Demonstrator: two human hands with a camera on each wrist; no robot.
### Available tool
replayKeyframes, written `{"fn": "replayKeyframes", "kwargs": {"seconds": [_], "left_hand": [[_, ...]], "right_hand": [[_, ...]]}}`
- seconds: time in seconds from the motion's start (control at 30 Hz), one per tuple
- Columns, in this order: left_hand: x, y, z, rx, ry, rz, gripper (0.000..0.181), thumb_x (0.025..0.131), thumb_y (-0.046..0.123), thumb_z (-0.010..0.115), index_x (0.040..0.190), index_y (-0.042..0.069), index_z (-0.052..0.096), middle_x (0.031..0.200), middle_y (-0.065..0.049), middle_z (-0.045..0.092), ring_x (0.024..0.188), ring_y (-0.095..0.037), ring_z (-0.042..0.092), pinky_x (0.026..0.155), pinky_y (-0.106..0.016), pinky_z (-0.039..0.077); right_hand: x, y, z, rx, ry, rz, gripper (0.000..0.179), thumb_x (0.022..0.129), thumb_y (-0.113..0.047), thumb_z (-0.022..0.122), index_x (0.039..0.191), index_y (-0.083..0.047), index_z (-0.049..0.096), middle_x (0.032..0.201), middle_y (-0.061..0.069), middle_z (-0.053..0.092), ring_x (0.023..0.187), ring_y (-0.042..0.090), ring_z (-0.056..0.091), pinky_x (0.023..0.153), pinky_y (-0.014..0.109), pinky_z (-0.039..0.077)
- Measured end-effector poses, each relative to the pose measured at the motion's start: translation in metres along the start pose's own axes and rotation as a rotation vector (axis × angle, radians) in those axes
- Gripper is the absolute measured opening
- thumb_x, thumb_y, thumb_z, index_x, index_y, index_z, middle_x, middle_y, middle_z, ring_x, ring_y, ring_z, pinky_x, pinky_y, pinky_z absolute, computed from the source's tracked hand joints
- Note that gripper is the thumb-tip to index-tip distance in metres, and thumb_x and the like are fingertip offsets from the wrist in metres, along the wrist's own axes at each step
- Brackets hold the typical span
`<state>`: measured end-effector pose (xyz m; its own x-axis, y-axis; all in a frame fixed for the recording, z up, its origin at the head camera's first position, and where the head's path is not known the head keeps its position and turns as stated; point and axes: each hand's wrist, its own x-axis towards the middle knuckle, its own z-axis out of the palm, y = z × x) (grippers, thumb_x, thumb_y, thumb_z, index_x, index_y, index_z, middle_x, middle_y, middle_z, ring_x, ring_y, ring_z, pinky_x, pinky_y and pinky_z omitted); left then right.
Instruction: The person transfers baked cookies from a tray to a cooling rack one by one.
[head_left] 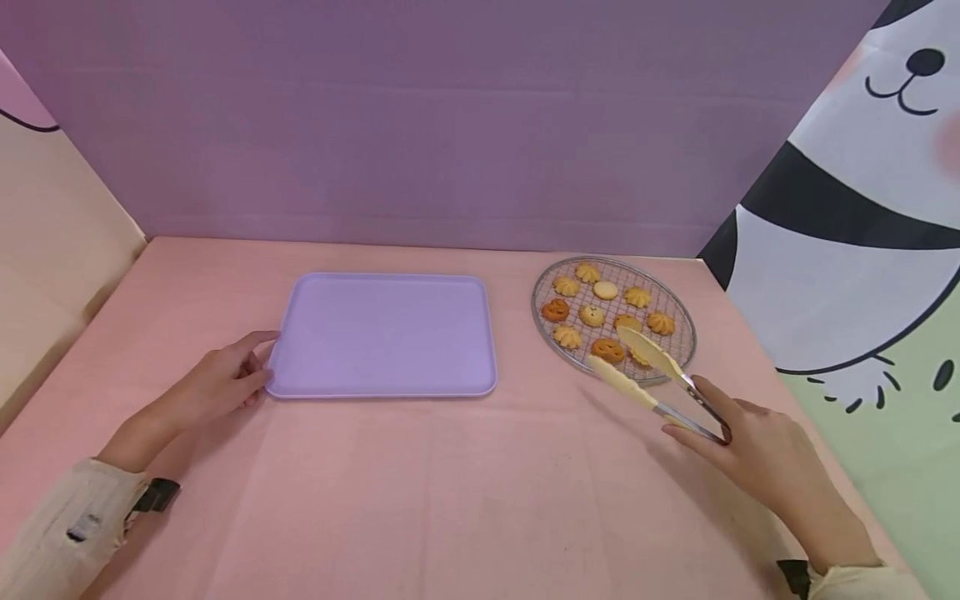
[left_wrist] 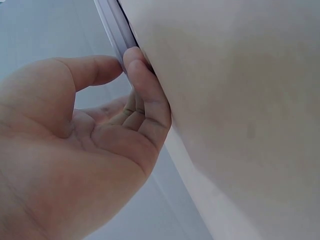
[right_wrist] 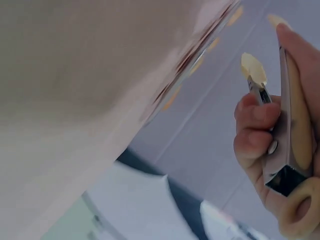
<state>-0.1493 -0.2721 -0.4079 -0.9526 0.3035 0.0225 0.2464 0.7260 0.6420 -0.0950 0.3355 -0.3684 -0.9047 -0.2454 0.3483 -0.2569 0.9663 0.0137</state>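
At the lavender tray (head_left: 382, 333), my left hand (head_left: 225, 372) pinches the left edge. In the left wrist view, its thumb and index finger meet at the tray's rim (left_wrist: 116, 27), the other fingers curled below. My right hand (head_left: 776, 454) grips a pair of tongs (head_left: 637, 387) with cream tips and metal arms. The tips are spread apart, with nothing seen between them. They hang over the near side of a round wire rack (head_left: 542, 329) of cookies (head_left: 592, 315), partly hiding a few. Curled fingers around the tongs' handle (right_wrist: 282, 145) show in the right wrist view.
A pink cloth covers the table (head_left: 420, 483). Behind it rises a purple backdrop (head_left: 420, 125), and a panel with a panda drawing (head_left: 855, 283) borders the right side. The rack sits right of the tray, with a gap between them.
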Motion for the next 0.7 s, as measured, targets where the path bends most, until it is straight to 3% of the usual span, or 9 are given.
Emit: {"fn": "replayKeyframes", "kwargs": {"seconds": [0.13, 0.33, 0.5, 0.7], "left_hand": [[-0.002, 0.000, -0.002, -0.003, 0.001, 0.001, 0.048, 0.088, 0.006, 0.053, 0.132, 0.005, 0.035, 0.070, -0.005, 0.053, 0.054, -0.011, 0.051, 0.052, -0.022, 0.043], [-0.004, -0.001, -0.003, -0.005, 0.017, -0.001, 0.047, 0.087, 0.005, 0.053, 0.131, 0.005, 0.036, 0.069, -0.006, 0.053, 0.053, -0.011, 0.051, 0.051, -0.022, 0.043], [-0.005, -0.004, -0.003, 0.000, 0.022, 0.003, 0.047, 0.087, 0.005, 0.053, 0.131, 0.005, 0.036, 0.069, -0.005, 0.053, 0.053, -0.010, 0.051, 0.051, -0.022, 0.043], [0.000, -0.002, -0.001, -0.010, 0.005, 0.015, 0.047, 0.088, 0.007, 0.053, 0.132, 0.004, 0.036, 0.070, -0.005, 0.054, 0.055, -0.011, 0.051, 0.053, -0.022, 0.043]], "right_hand": [[0.004, -0.029, -0.001, 0.039, -0.041, -0.042, 0.076, 0.063, -0.064, 0.066, 0.122, -0.019, 0.050, 0.057, -0.006, 0.039, 0.045, 0.010, 0.033, 0.043, 0.026, 0.028], [0.011, -0.060, -0.002, 0.059, -0.166, -0.110, 0.090, 0.059, -0.075, 0.057, 0.132, -0.024, 0.042, 0.069, -0.007, 0.048, 0.051, 0.008, 0.037, 0.048, 0.025, 0.032], [0.016, -0.071, 0.004, 0.062, -0.245, -0.174, 0.091, 0.059, -0.078, 0.055, 0.132, -0.025, 0.043, 0.076, -0.009, 0.051, 0.058, 0.007, 0.042, 0.054, 0.026, 0.037], [0.017, -0.071, 0.009, 0.109, -0.338, -0.132, 0.093, 0.056, -0.076, 0.059, 0.131, -0.023, 0.044, 0.082, -0.007, 0.053, 0.069, 0.009, 0.047, 0.058, 0.028, 0.040]]}}
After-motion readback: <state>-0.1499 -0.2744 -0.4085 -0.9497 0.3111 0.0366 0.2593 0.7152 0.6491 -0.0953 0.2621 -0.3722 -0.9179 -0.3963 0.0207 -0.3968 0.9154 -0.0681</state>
